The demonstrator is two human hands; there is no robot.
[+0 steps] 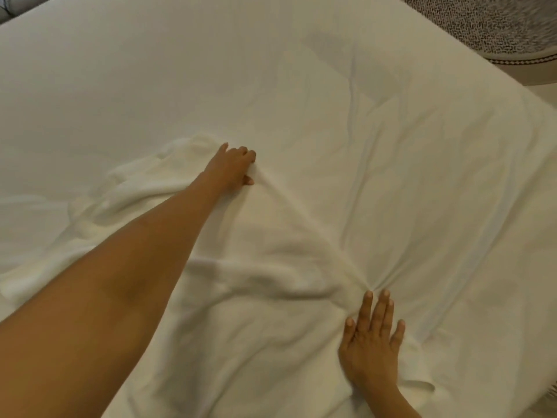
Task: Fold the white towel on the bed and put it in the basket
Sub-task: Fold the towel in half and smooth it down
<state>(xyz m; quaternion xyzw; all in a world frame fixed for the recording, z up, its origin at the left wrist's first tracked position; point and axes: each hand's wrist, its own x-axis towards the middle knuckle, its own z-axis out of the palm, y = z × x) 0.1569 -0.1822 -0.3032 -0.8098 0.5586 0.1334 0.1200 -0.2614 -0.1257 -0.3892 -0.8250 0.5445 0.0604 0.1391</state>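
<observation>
Head view: white towel [256, 267] lies rumpled on the bed [150, 86], spread between my hands. My left hand [232, 167], arm stretched far, has fingers curled, pinching the towel's far edge. My right hand [372, 342] lies flat, fingers spread, pressing the near right part down. Speckled basket [488, 22] sits top right, beyond the bed.

Both forearms are bare, no sleeves reaching the hands [232, 165], nails short.

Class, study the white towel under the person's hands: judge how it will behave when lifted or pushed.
The white towel is probably floppy: it lies in soft rumples. Pushed, it likely bunches rather than slides, as creases gather at the right hand. It probably drags the bed sheet too, near the left hand.
</observation>
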